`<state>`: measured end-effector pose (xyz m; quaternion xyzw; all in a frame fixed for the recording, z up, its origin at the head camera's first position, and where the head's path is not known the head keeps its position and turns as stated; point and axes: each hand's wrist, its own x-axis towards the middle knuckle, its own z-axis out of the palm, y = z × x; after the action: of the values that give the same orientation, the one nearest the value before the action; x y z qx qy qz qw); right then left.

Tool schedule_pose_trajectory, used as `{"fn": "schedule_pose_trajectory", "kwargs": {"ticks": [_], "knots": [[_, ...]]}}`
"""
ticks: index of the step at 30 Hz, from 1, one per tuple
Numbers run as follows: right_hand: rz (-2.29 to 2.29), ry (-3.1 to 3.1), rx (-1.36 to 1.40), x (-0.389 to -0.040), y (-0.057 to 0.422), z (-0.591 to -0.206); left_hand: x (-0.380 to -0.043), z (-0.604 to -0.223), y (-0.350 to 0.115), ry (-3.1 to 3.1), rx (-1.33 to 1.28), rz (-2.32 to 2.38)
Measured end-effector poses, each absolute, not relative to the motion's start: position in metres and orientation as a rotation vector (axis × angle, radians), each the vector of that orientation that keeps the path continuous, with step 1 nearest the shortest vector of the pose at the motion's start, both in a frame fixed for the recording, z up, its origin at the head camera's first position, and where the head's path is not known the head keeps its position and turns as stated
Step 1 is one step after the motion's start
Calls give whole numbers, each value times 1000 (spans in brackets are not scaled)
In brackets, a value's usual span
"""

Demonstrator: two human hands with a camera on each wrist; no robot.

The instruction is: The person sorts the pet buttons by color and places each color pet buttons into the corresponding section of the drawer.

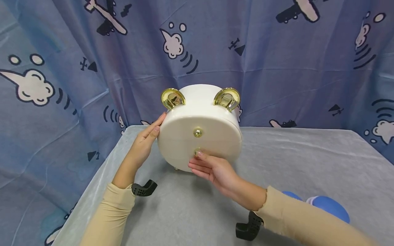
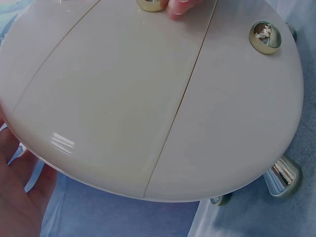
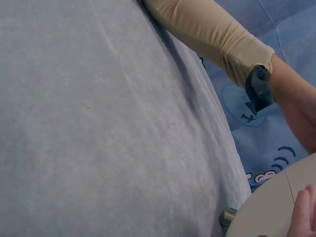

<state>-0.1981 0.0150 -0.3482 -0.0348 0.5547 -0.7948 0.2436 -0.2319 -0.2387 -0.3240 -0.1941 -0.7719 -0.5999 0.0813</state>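
By the right grip (image 1: 217,171), the middle gold knob (image 1: 196,150) of a round white box (image 1: 178,145) is touched with the thumb. The fingers are held out straight, and whether the knob is pinched cannot be told. The left side of the box is touched by the left grip (image 1: 143,147), and in the left wrist view its fingers are seen spread.

In that same view, two thin lines are seen across the front, and a low knob (image 2: 266,42) is shown that is hidden in the head view. Shiny feet (image 2: 284,177) are seen there too.

In the head view, the top knob (image 1: 197,132) and two gold cups (image 1: 227,99) are shown on the box. The box is set on the grey tabletop (image 1: 292,160). Blue round things (image 1: 330,205) are partly covered by the right sleeve (image 1: 295,215). Behind, a blue curtain (image 1: 271,41) is hung.
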Motion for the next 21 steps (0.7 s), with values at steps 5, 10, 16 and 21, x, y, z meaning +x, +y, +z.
{"fn": "schedule_pose_trajectory", "kwargs": {"ticks": [5,10,16,21], "knots": [[-2059,1577,-124,-188,19,-357,-232,-323,-238,-2313,-585,-1789],[-2017,1562,-99,-183,23,-373,-232,-323,-239,-2316,-581,-1792],[-2009,1549,-48,-184,24,-383,-232,-324,-239,-2315,-582,-1799],[-2037,1518,-9,-187,22,-385,-232,-324,-239,-2316,-586,-1790]]}}
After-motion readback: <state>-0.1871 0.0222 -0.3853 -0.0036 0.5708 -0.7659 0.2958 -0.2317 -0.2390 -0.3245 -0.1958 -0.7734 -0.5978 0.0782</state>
